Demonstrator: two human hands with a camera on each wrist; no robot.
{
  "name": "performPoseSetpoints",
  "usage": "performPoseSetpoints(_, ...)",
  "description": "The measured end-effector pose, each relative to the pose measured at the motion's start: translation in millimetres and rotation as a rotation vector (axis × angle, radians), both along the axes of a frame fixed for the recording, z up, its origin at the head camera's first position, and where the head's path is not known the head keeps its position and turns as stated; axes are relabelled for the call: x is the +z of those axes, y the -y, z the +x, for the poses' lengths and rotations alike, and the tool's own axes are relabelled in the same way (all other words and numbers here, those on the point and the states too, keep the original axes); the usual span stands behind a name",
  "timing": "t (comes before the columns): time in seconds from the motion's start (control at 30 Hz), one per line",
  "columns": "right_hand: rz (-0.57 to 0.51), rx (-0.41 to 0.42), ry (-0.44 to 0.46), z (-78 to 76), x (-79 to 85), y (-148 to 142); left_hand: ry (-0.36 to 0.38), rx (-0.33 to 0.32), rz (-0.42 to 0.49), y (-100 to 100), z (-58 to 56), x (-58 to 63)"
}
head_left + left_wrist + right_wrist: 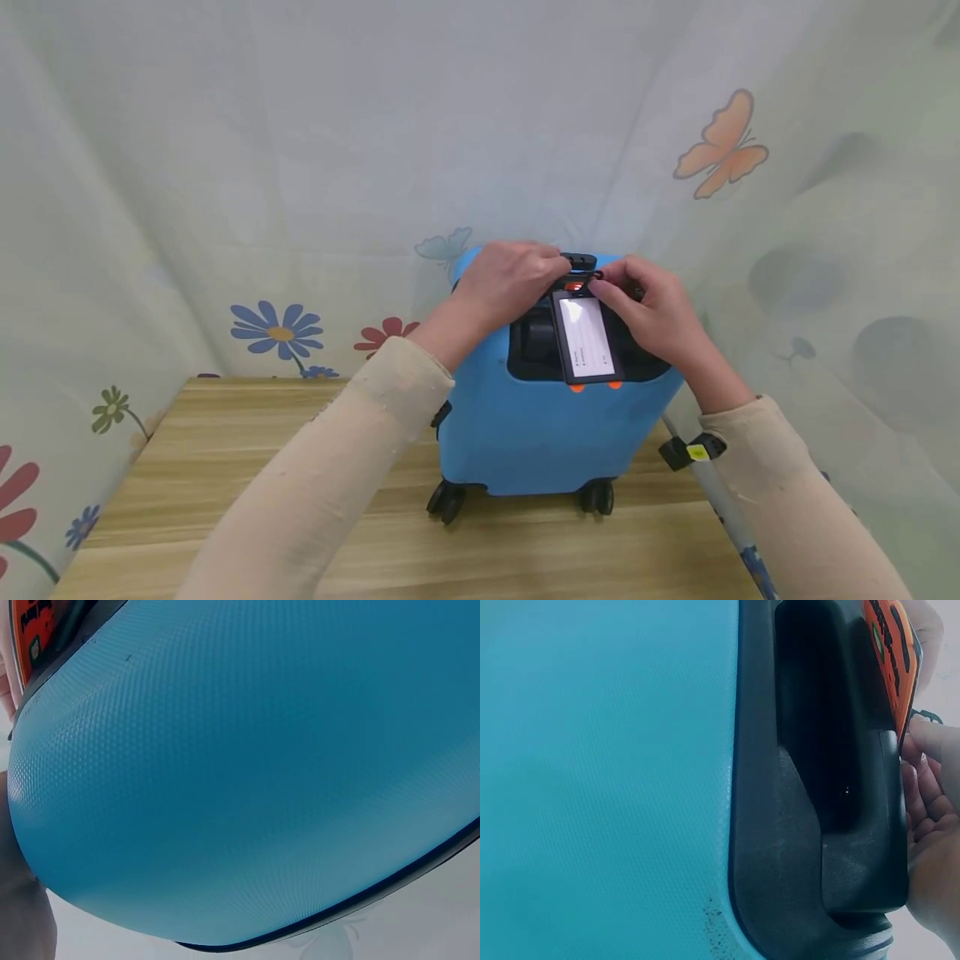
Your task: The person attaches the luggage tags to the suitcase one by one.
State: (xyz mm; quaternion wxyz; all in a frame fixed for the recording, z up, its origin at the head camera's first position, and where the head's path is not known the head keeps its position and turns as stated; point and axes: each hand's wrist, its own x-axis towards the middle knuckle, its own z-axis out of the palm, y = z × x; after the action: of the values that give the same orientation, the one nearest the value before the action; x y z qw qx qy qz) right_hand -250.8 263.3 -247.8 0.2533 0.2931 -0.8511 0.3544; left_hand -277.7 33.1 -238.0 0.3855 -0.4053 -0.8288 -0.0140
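Note:
A blue suitcase (540, 437) stands upright, its black carry handle (580, 262) at the top. Against its front hangs a luggage tag (587, 337), a white card in a black frame; the wrist views show orange on its other side. My right hand (651, 310) pinches the black tag strap (597, 274) between thumb and finger at the tag's upper right corner. On the other side, my left hand (513, 279) bends over the suitcase top, curled fingers gripping the strap beside the handle. Its fingertips are partly hidden. The right wrist view shows the orange tag face (894, 656) between the hands.
Under the suitcase wheels (447, 500) is a wood-grain tabletop (225, 475). A pale curtain (337, 150) with printed flowers and butterflies hangs close behind and at both sides. A black strap end with a yellow label (697, 452) sticks out from the right cuff.

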Motion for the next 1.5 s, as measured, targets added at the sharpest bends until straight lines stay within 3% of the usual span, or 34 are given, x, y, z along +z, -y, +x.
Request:
performPoseSetpoints(0.5, 0.033, 0.049, 0.084, 0.3, 9.2, -2.6, -0.097, -0.023, -0.033, 2.1, 1.0, 1.1)
performPoseSetpoints(1.17, 0.147, 0.102, 0.043, -2.6, 18.5, -5.7, -0.218, -0.004, -0.114, 2.2, 4.2, 3.0)
performPoseSetpoints(1.3, 0.166, 0.102, 0.025, -3.3, 20.4, -6.8, -0.207, -0.002, -0.111, 2.3, 3.5, 2.2)
performPoseSetpoints(1.5, 0.177, 0.126, -0.003, -5.1, 22.0, -7.5, -0.088, -0.025, -0.013, 0.4, 5.3, 2.2)
